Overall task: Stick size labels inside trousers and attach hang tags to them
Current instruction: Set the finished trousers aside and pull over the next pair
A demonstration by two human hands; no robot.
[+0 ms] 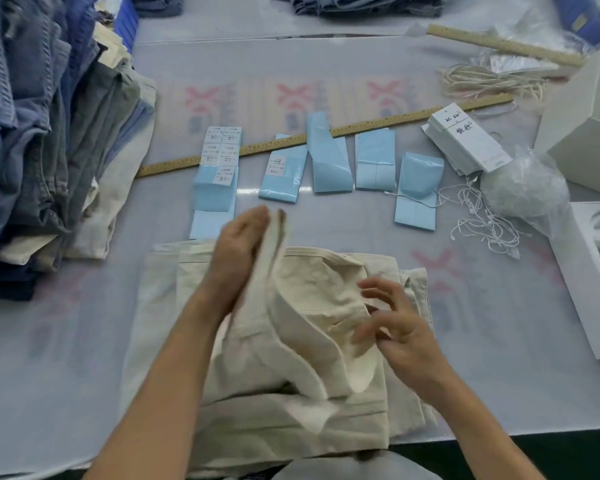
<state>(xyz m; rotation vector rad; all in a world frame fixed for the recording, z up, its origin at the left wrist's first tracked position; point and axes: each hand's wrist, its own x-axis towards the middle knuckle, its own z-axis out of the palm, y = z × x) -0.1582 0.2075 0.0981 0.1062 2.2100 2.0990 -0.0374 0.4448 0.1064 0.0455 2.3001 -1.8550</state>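
Our left hand [238, 251] is raised over the far edge of the cream trousers [284, 344], fingers pointing away from us and closed on the lifted waistband [274, 258], which stands up between the fingers and thumb as a pale fold. Our right hand [392, 327] hovers low over the right part of the garment with its fingers spread and loosely bent; it is blurred, so whether the fingertips touch or pinch the cloth we cannot tell. The trousers lie folded on the surface [66, 358] right in front of us, their long axis running from our body toward the far side, waist end away from us and turned open so the inside shows. Beyond them a row of pale blue label sheets [215, 174] lies across the surface, some carrying white printed stickers, others bare. A long wooden ruler [326, 133] runs slantwise behind the sheets, and a second ruler [499, 43] lies farther off at the right. A fanned stack of white hang tags [465, 140] sits to the right of the sheets, with loose white strings [482, 223] just beside it and a clear plastic bag [523, 188] near them. To the left a tall pile of folded trousers [42, 133] in blues, greys and creams rests on the surface.
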